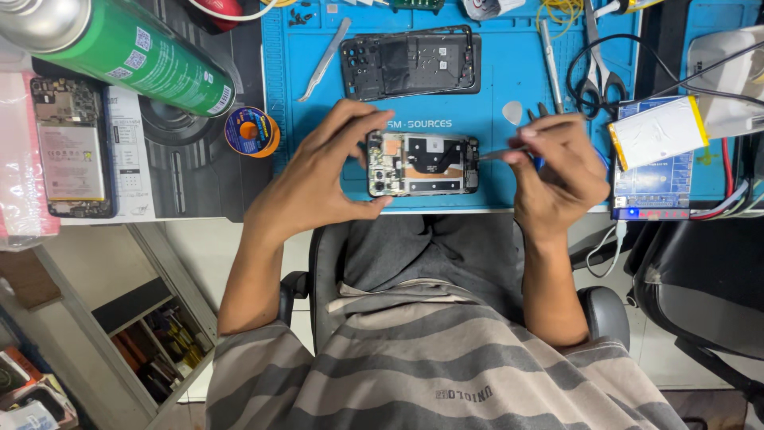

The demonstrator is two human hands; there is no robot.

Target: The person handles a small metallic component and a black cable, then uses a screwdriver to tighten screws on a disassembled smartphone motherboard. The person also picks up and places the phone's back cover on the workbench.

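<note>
The left hand (318, 179) has its grip pinching the near-left end of an opened phone (422, 164), holding it above the blue mat (493, 87) on the worktop. The right hand (557, 171) grip presses together on a thin tool (497, 154) whose tip meets the phone's right edge. Beyond both grips lies a black phone frame (410, 64).

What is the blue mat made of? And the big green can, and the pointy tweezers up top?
The blue mat looks like soft rubber or silicone: matte, with moulded compartments along its top edge. The green can looks like painted metal with a glossy sheen and a bare silvery shoulder. The tweezers look like bare steel, grey and shiny.
</note>
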